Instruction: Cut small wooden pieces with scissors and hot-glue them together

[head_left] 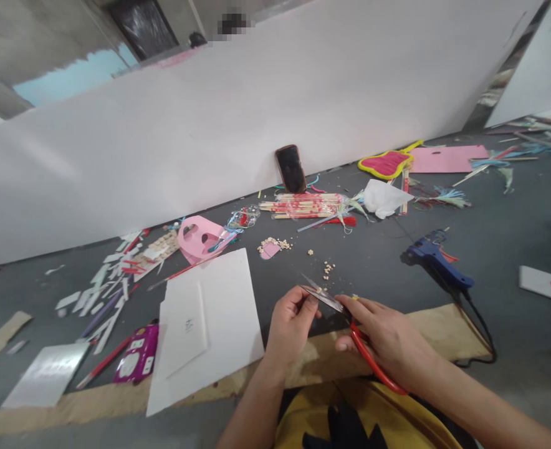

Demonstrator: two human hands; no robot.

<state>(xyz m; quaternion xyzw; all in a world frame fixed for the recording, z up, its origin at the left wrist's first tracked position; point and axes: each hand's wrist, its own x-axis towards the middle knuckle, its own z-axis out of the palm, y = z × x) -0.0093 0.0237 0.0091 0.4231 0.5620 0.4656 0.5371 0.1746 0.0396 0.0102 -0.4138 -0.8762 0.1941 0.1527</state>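
Observation:
My right hand (390,330) grips a pair of scissors (368,357) by the red handles. Their metal blades point up and to the left, and a gap shows between the tips. Close to the blades, my left hand (290,323) is closed in a pinch; whatever sits between its fingers is too small and hidden to name. A few small pale pieces (328,270) lie scattered on the dark table just beyond the blades. Farther off, a small pink rounded piece (270,251) has more pale bits around its upper edge.
White paper sheets (229,293) lie left of my hands, beside a purple packet (138,354). A blue glue gun (439,262) with a black cord rests at right. Wrapped red-and-cream sticks (308,206) lie before a phone (291,168) leaning on the white partition (238,125).

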